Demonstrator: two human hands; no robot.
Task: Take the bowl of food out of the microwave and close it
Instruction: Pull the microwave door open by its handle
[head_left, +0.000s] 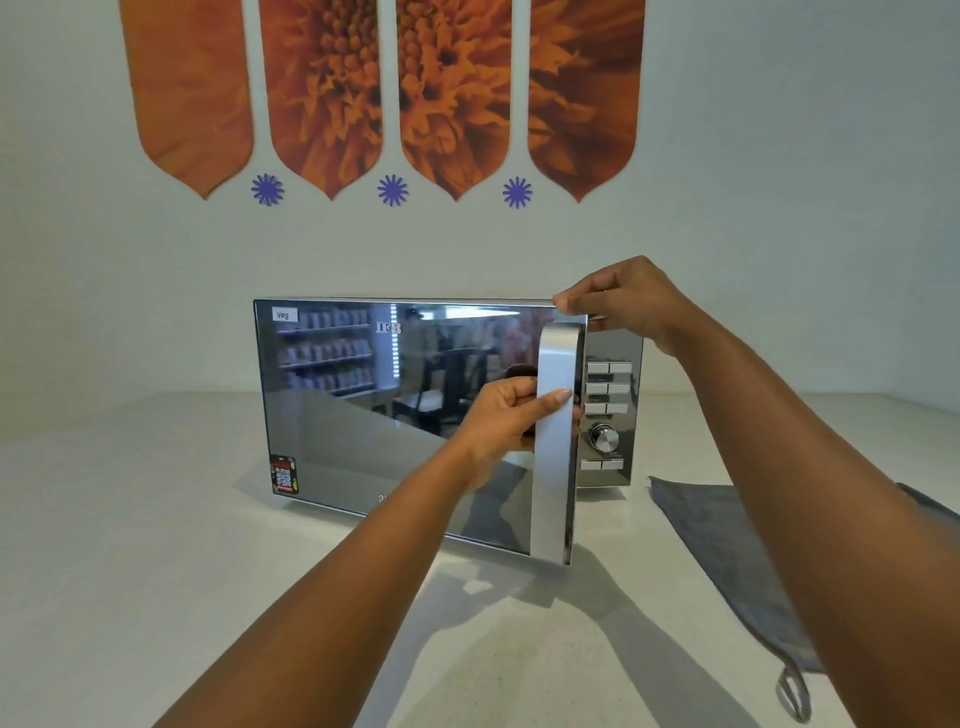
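we are gripping the microwave's (415, 405) stiff, slick handle (553, 441) with our left hand (511, 415), door slightly ajar; right hand (618, 306), fingers curled, is bracing its top corner at one o'clock

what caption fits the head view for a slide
Left hand pulls the microwave door handle while the right hand steadies its top.

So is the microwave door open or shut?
Slightly open: the door swings out at its handle edge, left hand gripping the handle.
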